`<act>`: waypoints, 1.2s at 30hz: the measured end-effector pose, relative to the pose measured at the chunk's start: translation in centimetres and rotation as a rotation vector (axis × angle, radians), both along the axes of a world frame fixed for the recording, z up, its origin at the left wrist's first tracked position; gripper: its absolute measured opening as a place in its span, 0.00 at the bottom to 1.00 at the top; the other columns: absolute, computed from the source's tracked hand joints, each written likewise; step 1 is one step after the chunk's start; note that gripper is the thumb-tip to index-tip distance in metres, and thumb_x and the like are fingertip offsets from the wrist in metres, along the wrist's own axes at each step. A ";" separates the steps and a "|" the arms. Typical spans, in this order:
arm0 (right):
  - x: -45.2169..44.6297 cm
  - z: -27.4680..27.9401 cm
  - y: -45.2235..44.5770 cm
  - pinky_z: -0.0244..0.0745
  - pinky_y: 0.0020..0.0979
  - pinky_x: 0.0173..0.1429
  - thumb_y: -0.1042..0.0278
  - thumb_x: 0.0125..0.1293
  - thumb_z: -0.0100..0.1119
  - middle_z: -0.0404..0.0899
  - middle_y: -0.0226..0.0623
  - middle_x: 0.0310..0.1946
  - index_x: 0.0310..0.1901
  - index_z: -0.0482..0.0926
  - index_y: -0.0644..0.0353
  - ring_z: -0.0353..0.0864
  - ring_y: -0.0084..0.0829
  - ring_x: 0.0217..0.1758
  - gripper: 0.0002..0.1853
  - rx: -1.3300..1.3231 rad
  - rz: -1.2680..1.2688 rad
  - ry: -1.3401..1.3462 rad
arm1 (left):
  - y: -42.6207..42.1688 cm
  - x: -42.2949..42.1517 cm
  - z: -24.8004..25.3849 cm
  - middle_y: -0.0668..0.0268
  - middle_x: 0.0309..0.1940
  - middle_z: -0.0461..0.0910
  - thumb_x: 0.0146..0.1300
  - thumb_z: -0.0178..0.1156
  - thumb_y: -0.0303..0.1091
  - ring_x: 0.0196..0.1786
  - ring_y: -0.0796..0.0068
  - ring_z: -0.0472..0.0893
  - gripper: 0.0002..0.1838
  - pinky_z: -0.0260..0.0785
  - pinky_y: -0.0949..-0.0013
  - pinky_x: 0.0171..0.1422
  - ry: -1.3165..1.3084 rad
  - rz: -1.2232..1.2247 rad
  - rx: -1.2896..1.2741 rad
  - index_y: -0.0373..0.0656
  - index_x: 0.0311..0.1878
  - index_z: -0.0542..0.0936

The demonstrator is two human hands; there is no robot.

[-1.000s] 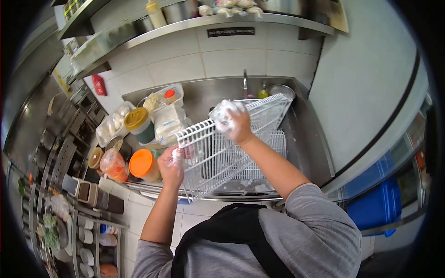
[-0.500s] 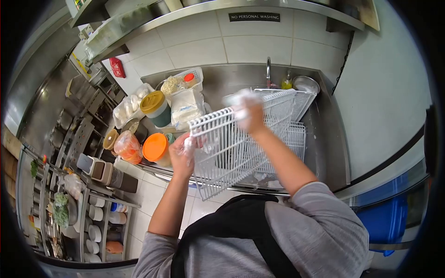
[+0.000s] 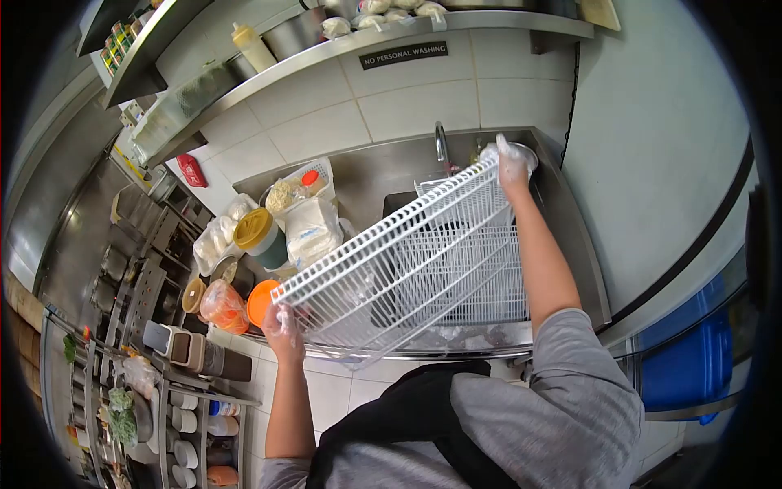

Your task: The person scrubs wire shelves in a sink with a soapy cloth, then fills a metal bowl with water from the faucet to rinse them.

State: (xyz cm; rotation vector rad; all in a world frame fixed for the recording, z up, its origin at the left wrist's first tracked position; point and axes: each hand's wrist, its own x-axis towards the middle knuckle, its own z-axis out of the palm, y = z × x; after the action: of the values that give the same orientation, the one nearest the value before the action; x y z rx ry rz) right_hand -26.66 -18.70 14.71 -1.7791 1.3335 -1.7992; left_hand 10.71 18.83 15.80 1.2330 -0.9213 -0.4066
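A white wire rack (image 3: 391, 226) is held up at a slant over the sink, its left end lower and nearer to me. My left hand (image 3: 285, 332), with foam on it, is closed around the rack's lower left corner. At the upper right corner, my right hand (image 3: 513, 169) grips the rack's end. White suds cover its fingers, and I cannot tell whether a sponge is under them. More white wire racks (image 3: 497, 261) stand in the steel sink (image 3: 570, 253) behind and below the held one.
A faucet (image 3: 441, 147) rises at the sink's back. On the left are an orange-lidded tub (image 3: 261, 300), a yellow-lidded container (image 3: 255, 230), a bag of orange food (image 3: 222, 306) and white packages (image 3: 309, 234). A steel shelf (image 3: 326, 63) runs overhead. A blue bin (image 3: 688, 371) stands right.
My right hand has moved from the middle of the rack's top edge to its far right end. The rack has swung out wider, and my left hand has shifted left and down.
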 end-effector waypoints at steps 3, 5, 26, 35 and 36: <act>-0.1 11.2 6.6 0.72 0.31 0.49 0.70 0.63 0.47 0.78 0.47 0.41 0.51 0.76 0.59 0.78 0.44 0.43 0.15 -0.254 -0.052 0.360 | 0.1 0.3 -1.8 0.59 0.43 0.77 0.63 0.50 0.32 0.37 0.76 0.74 0.19 0.67 0.74 0.47 -0.349 0.137 -0.062 0.30 0.54 0.71; 1.3 16.3 9.7 0.74 0.33 0.46 0.71 0.63 0.48 0.80 0.45 0.40 0.49 0.78 0.58 0.80 0.42 0.40 0.15 -0.451 -0.029 0.300 | -0.5 -0.2 -3.2 0.54 0.57 0.68 0.59 0.53 0.25 0.57 0.66 0.70 0.27 0.59 0.67 0.64 -0.339 0.135 -0.045 0.28 0.61 0.61; 4.8 18.9 10.1 0.73 0.35 0.31 0.57 0.53 0.60 0.80 0.36 0.23 0.27 0.81 0.53 0.79 0.38 0.26 0.09 -0.831 0.229 0.478 | -10.3 -16.9 11.1 0.64 0.29 0.77 0.62 0.54 0.25 0.30 0.78 0.79 0.06 0.78 0.73 0.33 -0.071 -0.142 -0.356 0.31 0.39 0.75; 6.6 17.1 14.1 0.71 0.38 0.41 0.59 0.48 0.65 0.80 0.36 0.29 0.28 0.79 0.56 0.78 0.40 0.35 0.10 -0.821 0.114 0.330 | -8.0 -16.8 10.7 0.63 0.26 0.76 0.62 0.56 0.28 0.27 0.78 0.79 0.08 0.78 0.72 0.29 -0.306 -0.042 -0.263 0.31 0.35 0.74; 5.2 16.6 10.6 0.71 0.38 0.41 0.60 0.50 0.64 0.80 0.37 0.29 0.28 0.79 0.56 0.77 0.41 0.35 0.10 -0.671 0.093 0.279 | -7.1 -16.8 11.1 0.63 0.26 0.76 0.62 0.56 0.28 0.27 0.78 0.79 0.07 0.78 0.71 0.29 -0.253 -0.037 -0.310 0.31 0.34 0.73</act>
State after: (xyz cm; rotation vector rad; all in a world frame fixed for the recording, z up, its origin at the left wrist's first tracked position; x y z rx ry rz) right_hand -21.50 -8.15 31.27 -2.4509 0.7345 -2.1671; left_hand -6.05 11.69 26.86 0.9961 -1.1768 -0.1299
